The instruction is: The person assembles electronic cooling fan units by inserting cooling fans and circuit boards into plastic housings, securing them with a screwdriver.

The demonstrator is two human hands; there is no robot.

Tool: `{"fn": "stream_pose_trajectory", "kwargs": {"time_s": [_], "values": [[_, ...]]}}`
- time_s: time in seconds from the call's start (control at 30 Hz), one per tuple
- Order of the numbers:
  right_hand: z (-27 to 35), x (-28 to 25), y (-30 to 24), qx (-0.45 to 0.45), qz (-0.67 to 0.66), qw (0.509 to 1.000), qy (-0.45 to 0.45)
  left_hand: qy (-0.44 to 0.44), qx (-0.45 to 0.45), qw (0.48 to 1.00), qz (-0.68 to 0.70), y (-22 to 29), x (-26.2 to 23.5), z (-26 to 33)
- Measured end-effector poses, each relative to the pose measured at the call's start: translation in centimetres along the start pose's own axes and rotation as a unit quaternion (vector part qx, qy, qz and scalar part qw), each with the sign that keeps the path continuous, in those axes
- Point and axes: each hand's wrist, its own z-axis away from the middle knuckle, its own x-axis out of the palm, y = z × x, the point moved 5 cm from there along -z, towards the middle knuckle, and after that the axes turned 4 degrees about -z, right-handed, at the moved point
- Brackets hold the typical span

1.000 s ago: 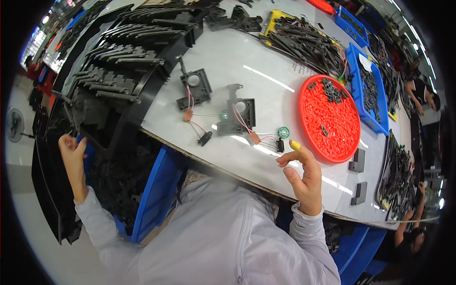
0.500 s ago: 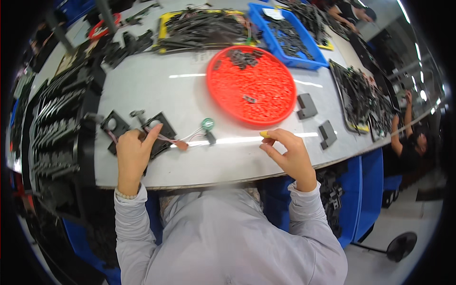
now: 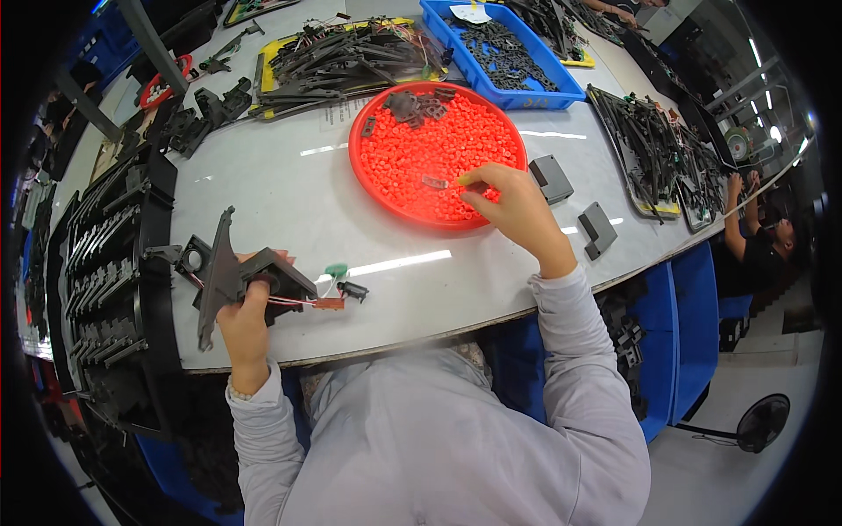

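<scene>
A dark grey angled plastic housing (image 3: 226, 272) with a long flat flange is in my left hand (image 3: 245, 326), its thumb and fingers closed around it near the table's front edge. From this housing thin wires run to a brown connector block (image 3: 329, 304), a green round piece (image 3: 336, 271) and a small black part (image 3: 353, 291). Over the shallow red bowl (image 3: 354, 167) is my right hand (image 3: 513, 210). Its thumb and yellow-capped forefinger are slightly apart, close to small red beads (image 3: 403, 158) and a small grey clip (image 3: 434, 182).
A dark square part (image 3: 195, 256) lies left of the housing, beside a black rack (image 3: 158, 289) of slim parts. Two grey blocks (image 3: 553, 180) (image 3: 598, 230) sit right of the bowl. Behind are a blue tray (image 3: 561, 92) and a pile of dark strips (image 3: 342, 61). A person (image 3: 759, 232) works at far right.
My right hand has moved forward and slightly left, over the red bowl. My left hand has taken hold of the grey housing, which is now raised and tilted. The view has shifted slightly.
</scene>
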Motion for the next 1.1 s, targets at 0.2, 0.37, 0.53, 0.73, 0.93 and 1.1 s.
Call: {"fn": "stream_pose_trajectory", "kwargs": {"time_s": [0.2,0.37,0.53,0.73,0.93,1.1], "values": [[-2.4,1.6,1.2,-0.019,0.05,0.998,-0.039,-0.112,-0.119,0.912,0.375,-0.3,3.7,1.7],[-1.8,2.2,1.5,0.025,0.056,0.995,-0.082,-0.136,-0.001,0.969,0.205,0.0,4.7,1.5],[-1.6,2.8,1.9,0.032,0.051,0.996,-0.066,-0.206,0.163,0.964,-0.052,1.5,6.0,1.9],[-2.0,3.3,3.2,0.084,-0.025,0.993,-0.084,-0.158,-0.094,0.96,0.211,1.2,5.8,1.4],[-2.1,2.4,3.5,0.102,-0.059,0.992,-0.044,-0.138,-0.157,0.943,0.257,-0.6,5.7,1.8],[-3.7,2.4,3.6,0.095,-0.095,0.99,-0.048,-0.11,-0.172,0.923,0.327,-0.8,6.2,1.8]]}}
